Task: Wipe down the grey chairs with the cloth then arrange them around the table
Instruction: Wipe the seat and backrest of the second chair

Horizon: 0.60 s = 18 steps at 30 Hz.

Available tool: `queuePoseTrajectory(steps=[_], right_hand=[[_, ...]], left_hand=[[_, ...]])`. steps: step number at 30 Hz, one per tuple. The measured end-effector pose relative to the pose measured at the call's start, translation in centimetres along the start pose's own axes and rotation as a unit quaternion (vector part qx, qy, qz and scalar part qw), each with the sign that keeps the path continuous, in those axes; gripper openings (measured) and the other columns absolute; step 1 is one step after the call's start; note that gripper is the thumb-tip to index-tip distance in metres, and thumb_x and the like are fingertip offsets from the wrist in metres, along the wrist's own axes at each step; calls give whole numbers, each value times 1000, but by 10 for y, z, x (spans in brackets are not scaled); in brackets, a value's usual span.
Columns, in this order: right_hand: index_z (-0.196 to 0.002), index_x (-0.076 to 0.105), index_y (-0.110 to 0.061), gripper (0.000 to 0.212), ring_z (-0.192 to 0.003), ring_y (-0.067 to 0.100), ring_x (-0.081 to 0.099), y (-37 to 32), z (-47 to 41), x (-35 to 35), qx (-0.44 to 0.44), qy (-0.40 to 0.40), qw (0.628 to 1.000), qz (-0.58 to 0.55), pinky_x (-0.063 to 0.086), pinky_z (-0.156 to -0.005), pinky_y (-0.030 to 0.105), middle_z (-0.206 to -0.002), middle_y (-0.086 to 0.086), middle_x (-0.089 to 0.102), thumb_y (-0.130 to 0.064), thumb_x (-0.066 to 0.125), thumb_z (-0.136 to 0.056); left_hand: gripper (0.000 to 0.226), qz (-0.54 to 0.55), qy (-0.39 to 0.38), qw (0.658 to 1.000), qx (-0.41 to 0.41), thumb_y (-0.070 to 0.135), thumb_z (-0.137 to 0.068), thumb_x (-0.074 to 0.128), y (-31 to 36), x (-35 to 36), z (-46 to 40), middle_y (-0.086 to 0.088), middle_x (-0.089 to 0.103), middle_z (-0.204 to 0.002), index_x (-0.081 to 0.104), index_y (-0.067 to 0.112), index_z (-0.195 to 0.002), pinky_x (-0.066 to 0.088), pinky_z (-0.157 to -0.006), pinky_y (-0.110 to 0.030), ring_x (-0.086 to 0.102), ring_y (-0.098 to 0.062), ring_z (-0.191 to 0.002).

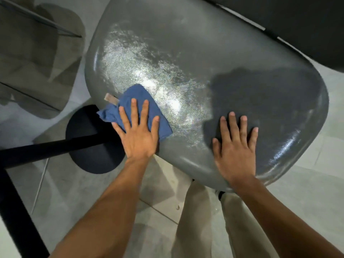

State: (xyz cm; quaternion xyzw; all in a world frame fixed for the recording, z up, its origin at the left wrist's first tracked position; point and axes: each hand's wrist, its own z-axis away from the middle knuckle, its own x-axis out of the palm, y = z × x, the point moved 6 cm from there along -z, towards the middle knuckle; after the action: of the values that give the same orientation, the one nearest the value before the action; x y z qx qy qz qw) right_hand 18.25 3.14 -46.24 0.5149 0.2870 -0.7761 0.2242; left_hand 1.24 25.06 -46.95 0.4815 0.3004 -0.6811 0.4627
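A grey chair seat (pixel 195 53) fills the middle of the view, seen from above, with a shiny wet patch across its left half. My left hand (pixel 137 131) presses flat on a crumpled blue cloth (pixel 141 97) near the seat's front left edge, fingers straight and spread. A small pale tag sticks out from under the cloth. My right hand (pixel 235 144) rests flat on the dry, shaded right part of the seat, fingers straight.
A black round table base (pixel 87 138) and black table leg (pixel 46 148) stand on the grey tiled floor at the left. A glass table edge (pixel 37 19) shows at the top left. A dark chair back (pixel 297 25) is at the top right. My legs stand below the seat.
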Motion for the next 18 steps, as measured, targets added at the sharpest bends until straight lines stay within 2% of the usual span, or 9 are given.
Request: queuePoseTrajectory(steps=[3, 6, 9, 12, 15, 18], right_hand=[[-159, 28, -13, 64, -156, 35, 11, 0, -1, 1, -2, -12, 1000, 11, 6, -123, 63, -168, 10, 20, -39, 32, -101], [-160, 26, -14, 64, -156, 35, 8, 1, -1, 3, 2, -23, 1000, 11, 5, -123, 63, -168, 9, 18, -39, 31, -102], [-160, 26, -14, 64, -156, 35, 9, 2, -2, 3, 2, -34, 999, 12, 5, -123, 62, -168, 9, 18, -39, 31, -101], [-159, 30, -14, 65, -155, 36, 13, 2, -4, 0, 6, -40, 999, 7, 7, -122, 62, -168, 9, 21, -38, 35, -99], [-159, 29, -14, 63, -155, 36, 13, 2, -3, -3, 4, -55, 998, 9, 10, -122, 63, -168, 9, 21, -35, 41, -101], [-161, 23, -17, 66, -156, 34, 8, 4, -4, -8, -6, -81, 997, 2, 8, -123, 61, -169, 7, 15, -32, 46, -101]], left_hand=[[65, 90, 27, 991, -93, 65, -104, 16, -34, -12, -25, 5, -11, -172, 1, 41, -163, 9, -122, -65, -10, -38, -157], [63, 113, 56, 985, -117, 56, -108, 23, -17, 0, -19, -4, -5, -172, 6, 31, -164, 20, -117, -69, -5, -47, -155], [60, 118, 63, 983, -124, 49, -109, 27, 17, 26, 21, -8, 6, -172, 16, 26, -164, 26, -113, -74, 4, -51, -153], [60, 109, 44, 992, -53, 47, -108, 28, 55, 54, 89, -8, 9, -172, 20, 25, -164, 26, -114, -72, 5, -52, -153], [60, 96, -6, 994, 55, 46, -108, 28, 73, 71, 148, -3, 2, -173, 17, 27, -164, 19, -121, -65, -7, -46, -155], [58, 133, 3, 987, 92, 47, -108, 32, 50, 66, 133, -2, 5, -172, 25, 28, -162, 14, -124, -62, -6, -42, -156]])
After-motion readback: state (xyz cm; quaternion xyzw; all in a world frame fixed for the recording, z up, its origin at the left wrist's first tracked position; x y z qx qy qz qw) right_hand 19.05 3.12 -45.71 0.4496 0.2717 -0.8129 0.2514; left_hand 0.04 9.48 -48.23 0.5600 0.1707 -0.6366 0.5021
